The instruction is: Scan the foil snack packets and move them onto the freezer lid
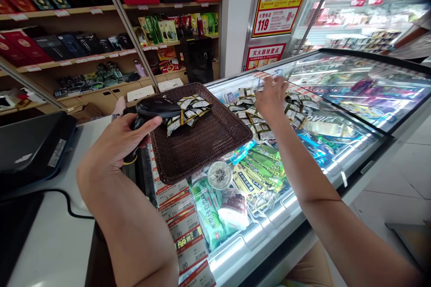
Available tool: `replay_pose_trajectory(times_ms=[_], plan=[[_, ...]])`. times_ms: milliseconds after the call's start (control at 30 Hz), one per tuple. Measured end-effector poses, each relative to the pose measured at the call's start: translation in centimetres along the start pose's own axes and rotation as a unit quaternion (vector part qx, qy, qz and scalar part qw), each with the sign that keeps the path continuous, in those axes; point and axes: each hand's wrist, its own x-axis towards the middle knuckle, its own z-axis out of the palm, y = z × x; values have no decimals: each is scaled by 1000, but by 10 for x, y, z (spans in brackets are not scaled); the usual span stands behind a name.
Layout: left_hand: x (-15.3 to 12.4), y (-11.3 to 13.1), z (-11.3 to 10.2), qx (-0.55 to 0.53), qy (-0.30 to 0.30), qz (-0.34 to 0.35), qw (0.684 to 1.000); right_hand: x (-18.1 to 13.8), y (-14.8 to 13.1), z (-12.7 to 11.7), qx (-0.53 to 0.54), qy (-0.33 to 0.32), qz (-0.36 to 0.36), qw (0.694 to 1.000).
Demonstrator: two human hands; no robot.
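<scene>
My left hand (117, 141) grips a black handheld barcode scanner (155, 108), held over the near left corner of a brown wicker tray (202, 143). The tray rests on the glass lid of a chest freezer (353, 98) and holds a few small green-and-white packets (188, 114) at its far side. My right hand (271, 96) reaches over a loose pile of the same small packets (249, 107) lying on the freezer glass beyond the tray. Its fingers are blurred and spread over the pile. I cannot tell whether it holds a packet.
Ice creams and frozen goods show under the freezer glass, with price labels (175, 206) along its left edge. A white counter (50, 242) with a black device and cable lies at left. Shelves of boxed goods (67, 45) stand behind; a refrigerated display (363, 13) is at the far right.
</scene>
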Motion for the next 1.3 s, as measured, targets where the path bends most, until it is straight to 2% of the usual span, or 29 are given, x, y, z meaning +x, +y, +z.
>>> replay_pose_trajectory(times_ms=[100, 167, 200, 233, 300, 367, 467, 567, 733, 900, 1000, 1100, 1233, 1300], plan=[[-7, 12, -2, -18, 0, -37, 999, -11, -55, 30, -11, -185, -47, 982], [-11, 18, -3, -36, 11, -48, 998, -20, -90, 61, 36, -334, -49, 941], [-12, 19, -3, -40, 11, -50, 998, -26, -105, 77, 67, -400, -23, 914], [-12, 18, -3, -42, 11, -47, 998, -31, -119, 94, 103, -436, 10, 894], [-10, 12, -3, -50, 7, -33, 998, -40, -139, 121, 153, -469, 53, 868], [-5, 3, -2, -72, 0, -19, 997, -44, -151, 135, 197, -472, 76, 856], [1, -8, -2, -94, -12, -6, 996, -41, -152, 129, 249, -459, 96, 847], [2, -10, -2, -79, -12, 0, 997, -28, -134, 98, 289, -433, 109, 847], [0, -1, 1, -81, -38, 3, 996, -10, -77, 39, 378, -352, 147, 843], [1, 13, 12, -108, -111, 51, 987, -5, -39, 6, 472, -327, 172, 800], [1, 21, 19, -109, -139, 90, 980, -6, -35, -2, 500, -337, 165, 781], [0, 26, 23, -115, -135, 106, 978, -7, -36, -7, 508, -343, 153, 775], [-1, 27, 24, -107, -124, 96, 982, -6, -37, -14, 509, -337, 145, 778], [-1, 26, 22, -96, -124, 93, 983, -4, -36, -18, 500, -320, 144, 792]])
